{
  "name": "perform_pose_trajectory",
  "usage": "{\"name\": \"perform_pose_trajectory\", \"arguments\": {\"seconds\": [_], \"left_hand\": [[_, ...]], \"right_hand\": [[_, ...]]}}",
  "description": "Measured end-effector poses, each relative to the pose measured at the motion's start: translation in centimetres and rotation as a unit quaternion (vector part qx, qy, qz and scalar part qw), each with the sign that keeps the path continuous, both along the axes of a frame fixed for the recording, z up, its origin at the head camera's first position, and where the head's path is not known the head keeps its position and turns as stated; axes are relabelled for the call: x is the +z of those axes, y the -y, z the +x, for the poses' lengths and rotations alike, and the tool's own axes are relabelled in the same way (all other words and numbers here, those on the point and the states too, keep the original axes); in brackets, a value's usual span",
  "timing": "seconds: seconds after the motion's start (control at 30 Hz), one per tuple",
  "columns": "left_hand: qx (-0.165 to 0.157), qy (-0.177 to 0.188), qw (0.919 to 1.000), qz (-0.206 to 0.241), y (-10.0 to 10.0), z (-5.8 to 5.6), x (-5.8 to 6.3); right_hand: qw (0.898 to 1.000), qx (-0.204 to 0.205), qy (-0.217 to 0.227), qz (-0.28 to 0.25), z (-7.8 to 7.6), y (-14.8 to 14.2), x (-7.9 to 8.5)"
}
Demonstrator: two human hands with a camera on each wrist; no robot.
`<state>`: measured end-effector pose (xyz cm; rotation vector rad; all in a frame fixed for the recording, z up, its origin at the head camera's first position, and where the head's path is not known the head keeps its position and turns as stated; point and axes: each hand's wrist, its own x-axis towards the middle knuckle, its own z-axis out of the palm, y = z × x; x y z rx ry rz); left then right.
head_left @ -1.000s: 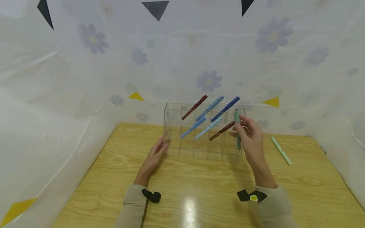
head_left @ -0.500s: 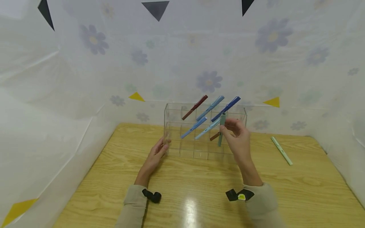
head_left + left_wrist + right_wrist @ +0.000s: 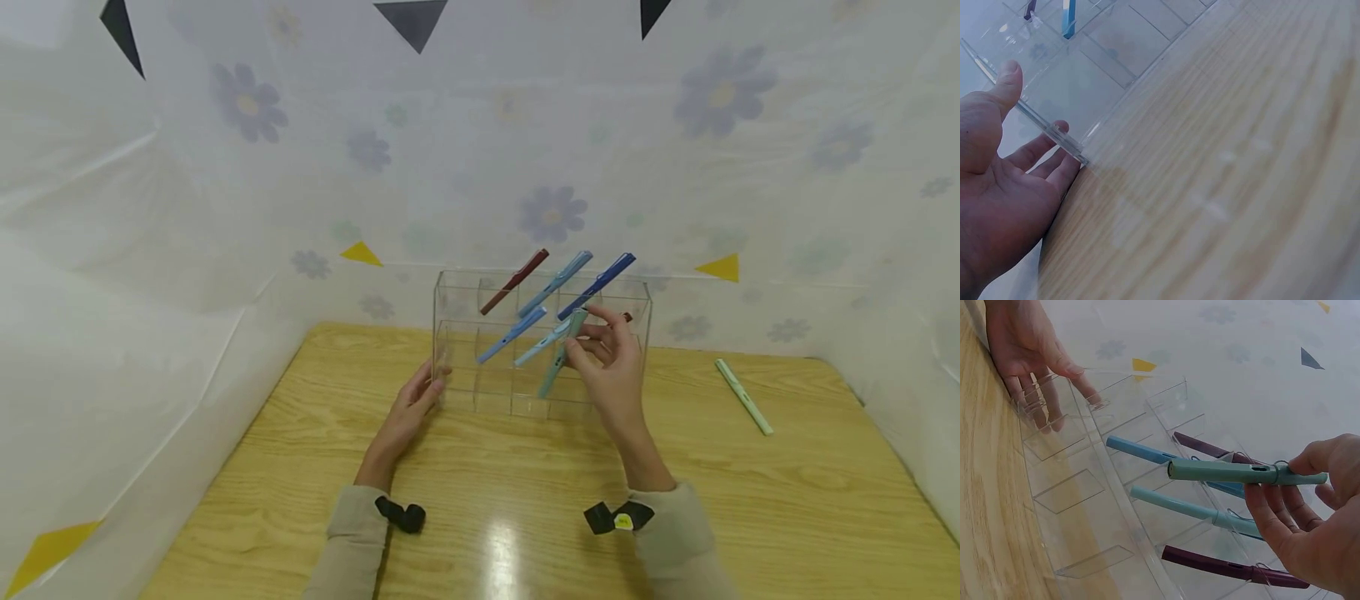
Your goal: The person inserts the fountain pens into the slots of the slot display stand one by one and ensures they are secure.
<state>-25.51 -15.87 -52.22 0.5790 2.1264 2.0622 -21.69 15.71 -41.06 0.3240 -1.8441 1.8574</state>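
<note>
A clear tiered pen rack (image 3: 528, 406) stands on the table. My left hand (image 3: 401, 421) grips its left side panel, thumb on one face and fingers on the other, as the left wrist view shows. My right hand (image 3: 617, 383) pinches a muted green pen (image 3: 1229, 473) between thumb and fingers, tilted over the front of the rack. Top-tier pens are dark red (image 3: 514, 282), blue (image 3: 555, 283) and dark blue (image 3: 597, 286). One tier below lie a blue pen (image 3: 512, 335), a pale blue pen (image 3: 1175, 504) and a dark red pen (image 3: 1222, 565), the last mostly hidden behind my right hand in the head view.
A light green pen (image 3: 744, 397) lies on the wooden table (image 3: 480, 475) to the right of the rack. Behind the table hangs a flower-patterned white sheet (image 3: 465, 167), with more sheeting at both sides.
My right hand has moved left across the rack front with the muted green pen, which has gone from nearly upright to slanted. My left hand stays on the rack.
</note>
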Motion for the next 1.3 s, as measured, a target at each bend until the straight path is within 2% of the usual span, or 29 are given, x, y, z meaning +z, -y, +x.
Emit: {"name": "perform_pose_trajectory", "arguments": {"seconds": [0.3, 0.5, 1.0, 1.3], "left_hand": [[-0.001, -0.006, 1.0, 0.002, 0.1, -0.2, -0.2], [-0.001, -0.005, 1.0, 0.005, 0.1, -0.1, -0.1], [-0.003, -0.009, 0.9999, 0.007, 0.2, -0.3, -0.3], [0.001, 0.0, 1.0, 0.006, -0.1, -0.1, 0.0]], "right_hand": [[0.999, 0.033, -0.022, -0.037, -0.4, 0.7, -0.6], [0.999, 0.007, -0.025, -0.028, -0.7, 1.2, -1.4], [0.999, 0.012, 0.006, -0.048, -0.8, 2.9, -3.3], [0.999, -0.001, -0.007, -0.034, -0.7, 3.7, -4.0]]}}
